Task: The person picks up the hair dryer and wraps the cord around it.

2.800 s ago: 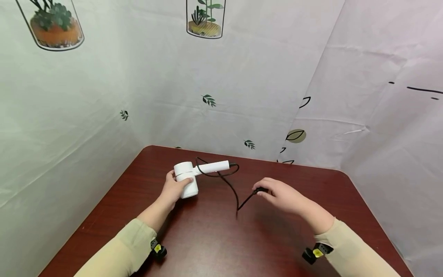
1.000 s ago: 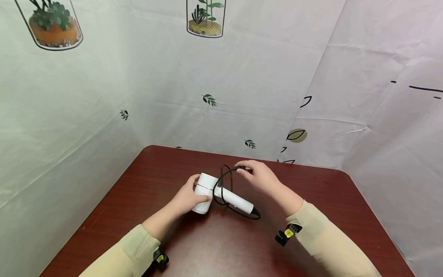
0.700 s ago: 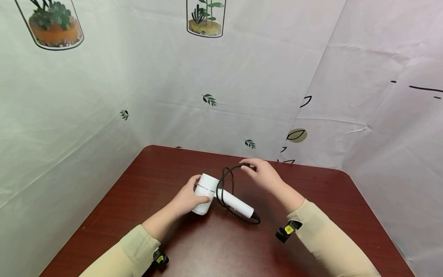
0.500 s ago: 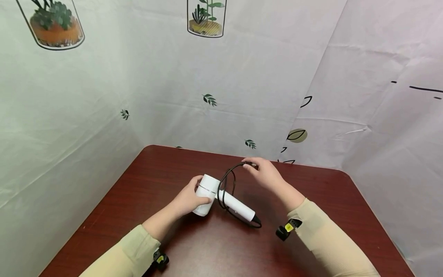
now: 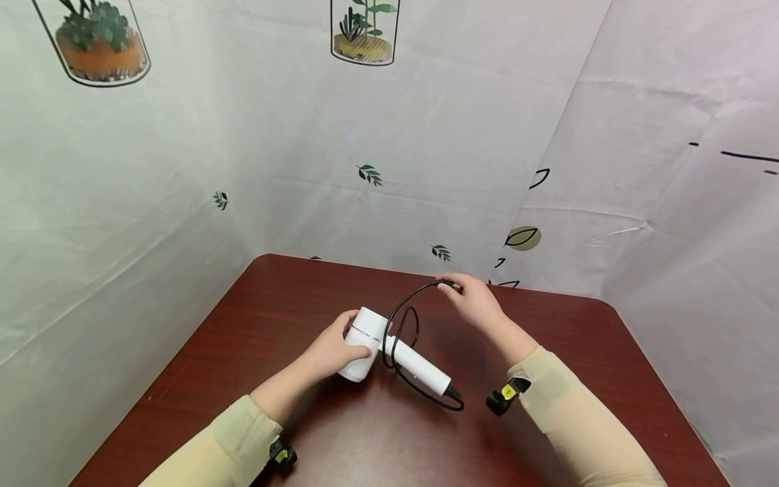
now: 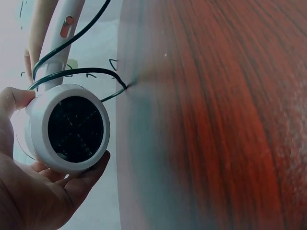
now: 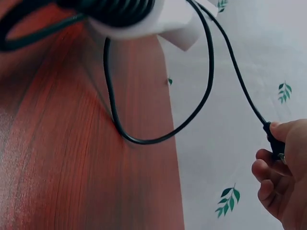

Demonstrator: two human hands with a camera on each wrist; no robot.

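My left hand (image 5: 333, 350) grips the barrel of a white hair dryer (image 5: 420, 368), thumb across the near side and fingers behind. Its handle slants down to the right. In the left wrist view the dryer's round dark grille (image 6: 76, 129) faces the camera, with the palm beneath it. A black cord (image 5: 456, 404) leaves the handle's end, loops around the handle near the barrel, and rises to my right hand (image 5: 477, 302). There, thumb and fingers pinch the black plug (image 7: 275, 142), partly hidden by the fingers; a metal prong shows in the right wrist view.
The dark red wooden table (image 5: 292, 284) has rounded far corners. White patterned cloth (image 5: 292, 135) hangs behind it and on both sides, close to the far edge. One loop of cord dips near the tabletop in the right wrist view.
The dryer has shifted right from its earlier spot, its handle swung from pointing up-right to down-right. The cord now wraps the handle. Lately my right hand has drawn the plug up and right.
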